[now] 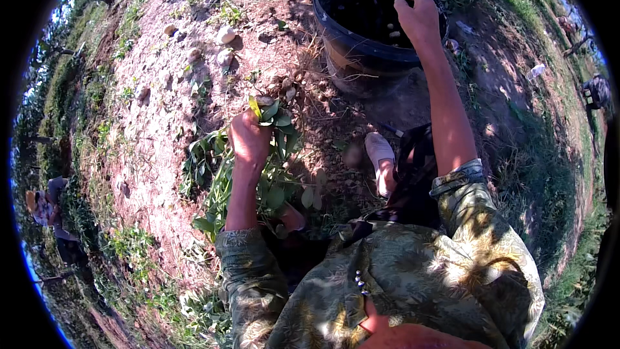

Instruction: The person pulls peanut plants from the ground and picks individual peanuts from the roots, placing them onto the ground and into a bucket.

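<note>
My left hand (pixel 249 138) is closed around the stems of a leafy green plant, apparently a peanut plant (pixel 281 138). Its foliage hangs back under my left forearm. Just beyond the fist are pods and roots (pixel 286 89) with soil about them. My right hand (pixel 420 18) is over the right side of a large black plastic bucket (pixel 339 29), thumb and forefinger apart, with nothing visible between them. Small pale pods (pixel 393 34) show inside the bucket below that hand. Shadow hides most of the bucket's inside.
Pale rounded lumps (pixel 225 35) lie on the bare soil (pixel 160 58) at left. My shoe (pixel 379 149) is close in front of the bucket. Another person (pixel 60 213) is at the far left, and a dark figure (pixel 596 91) is at the far right. Grass (pixel 528 165) grows along the right.
</note>
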`<state>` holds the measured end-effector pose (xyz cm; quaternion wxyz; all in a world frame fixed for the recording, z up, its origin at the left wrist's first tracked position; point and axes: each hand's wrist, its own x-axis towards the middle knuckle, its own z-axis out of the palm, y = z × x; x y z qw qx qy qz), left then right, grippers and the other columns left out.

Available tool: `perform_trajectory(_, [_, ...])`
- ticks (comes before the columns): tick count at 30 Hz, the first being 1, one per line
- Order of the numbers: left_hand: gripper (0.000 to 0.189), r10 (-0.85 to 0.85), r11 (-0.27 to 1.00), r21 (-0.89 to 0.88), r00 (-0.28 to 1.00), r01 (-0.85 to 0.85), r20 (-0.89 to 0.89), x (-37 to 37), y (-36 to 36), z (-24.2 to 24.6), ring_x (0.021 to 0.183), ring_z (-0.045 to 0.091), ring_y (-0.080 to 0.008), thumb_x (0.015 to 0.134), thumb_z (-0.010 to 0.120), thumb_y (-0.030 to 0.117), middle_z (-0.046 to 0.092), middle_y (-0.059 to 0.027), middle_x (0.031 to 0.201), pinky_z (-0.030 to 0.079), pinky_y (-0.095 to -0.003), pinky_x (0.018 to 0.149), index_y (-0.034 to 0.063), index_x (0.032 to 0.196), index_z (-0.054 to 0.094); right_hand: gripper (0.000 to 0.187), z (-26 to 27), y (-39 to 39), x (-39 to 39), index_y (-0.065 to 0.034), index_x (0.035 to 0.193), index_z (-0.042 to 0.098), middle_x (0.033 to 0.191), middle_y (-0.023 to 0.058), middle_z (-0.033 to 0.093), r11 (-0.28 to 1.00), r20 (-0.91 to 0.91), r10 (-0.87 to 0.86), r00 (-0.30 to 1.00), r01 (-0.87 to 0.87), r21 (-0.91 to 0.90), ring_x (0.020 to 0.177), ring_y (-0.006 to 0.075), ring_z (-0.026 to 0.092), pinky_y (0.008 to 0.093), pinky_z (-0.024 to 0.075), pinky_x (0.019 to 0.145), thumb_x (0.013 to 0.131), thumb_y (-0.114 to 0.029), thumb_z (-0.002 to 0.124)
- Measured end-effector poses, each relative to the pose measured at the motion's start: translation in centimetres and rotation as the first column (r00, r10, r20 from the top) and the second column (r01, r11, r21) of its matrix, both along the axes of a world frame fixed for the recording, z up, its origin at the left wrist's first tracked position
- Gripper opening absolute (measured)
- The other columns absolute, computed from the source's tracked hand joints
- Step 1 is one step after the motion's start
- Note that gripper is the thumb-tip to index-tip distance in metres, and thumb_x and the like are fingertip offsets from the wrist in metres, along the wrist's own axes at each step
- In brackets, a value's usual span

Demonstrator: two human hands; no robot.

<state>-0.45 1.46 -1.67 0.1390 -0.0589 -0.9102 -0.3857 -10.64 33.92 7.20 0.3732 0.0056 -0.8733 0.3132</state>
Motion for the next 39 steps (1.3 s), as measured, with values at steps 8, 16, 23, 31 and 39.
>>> perform_trajectory(8, [0.004, -0.101, 0.978, 0.176, 0.993, 0.111, -0.067, -0.7, -1.6, -1.3, 0.054, 0.055, -0.0301, 0.068, 0.057, 0.004, 0.054, -0.015, 0.06, 0.044, -0.0367, 0.054, 0.0015, 0.07, 0.055, 0.026, 8.9, -12.2, 16.6, 0.0053, 0.101, 0.059, 0.096, 0.0112, 0.063, -0.032, -0.123, 0.989, 0.079, -0.704, -0.71, 0.09, 0.0184, 0.061, 0.0286, 0.0462, 0.085, 0.082, 0.008, 0.042])
perform_trajectory(16, [0.011, -0.146, 0.988, 0.029, 0.975, 0.153, -0.17, -1.9, -1.0, -1.9, 0.061, 0.058, -0.0279, 0.072, 0.056, 0.01, 0.058, -0.0133, 0.065, 0.045, -0.0355, 0.058, 0.0017, 0.079, 0.059, 0.006, 11.6, -15.7, 21.2, 0.0065, 0.079, 0.059, 0.074, 0.0146, 0.062, 0.009, -0.331, 0.867, 0.372, -0.676, -0.737, 0.067, 0.0177, 0.06, 0.0287, 0.0484, 0.068, 0.079, 0.003, 0.055])
perform_trajectory(23, [0.021, -0.071, 0.99, -0.13, 0.99, 0.055, -0.122, -1.6, -1.9, -1.6, 0.058, 0.053, -0.0341, 0.069, 0.055, 0.019, 0.053, -0.0159, 0.064, 0.042, -0.0391, 0.055, 0.0033, 0.083, 0.061, 0.011, 9.2, -17.4, 22.3, 0.0088, 0.075, 0.057, 0.068, 0.0156, 0.059, -0.044, -0.493, 0.766, 0.412, -0.732, -0.68, 0.059, 0.0195, 0.058, 0.0249, 0.0448, 0.052, 0.07, 0.0, 0.062])
perform_trajectory(31, [0.011, -0.005, 0.999, 0.049, 0.997, 0.009, -0.081, -0.3, 0.3, -0.7, 0.061, 0.058, -0.0386, 0.067, 0.053, 0.009, 0.059, -0.0181, 0.063, 0.046, -0.0438, 0.058, 0.005, 0.076, 0.058, 0.022, 6.0, -13.6, 16.9, 0.0037, 0.092, 0.06, 0.085, 0.0141, 0.061, 0.064, 0.015, 0.998, 0.066, -0.85, -0.522, 0.075, 0.0232, 0.061, 0.0294, 0.0502, 0.064, 0.076, 0.012, 0.045])
perform_trajectory(39, [0.011, -0.115, 0.975, -0.209, 0.973, 0.072, -0.202, 1.2, 1.4, -0.6, 0.058, 0.06, -0.0297, 0.076, 0.058, 0.011, 0.06, -0.0109, 0.067, 0.045, -0.0374, 0.05, 0.0065, 0.086, 0.057, 0.01, -1.7, -13.7, 9.6, -0.0028, 0.082, 0.059, 0.079, 0.0094, 0.058, 0.694, 0.185, 0.699, 0.691, -0.717, 0.06, 0.07, 0.0256, 0.061, 0.0344, 0.0492, 0.065, 0.079, -0.013, 0.057])
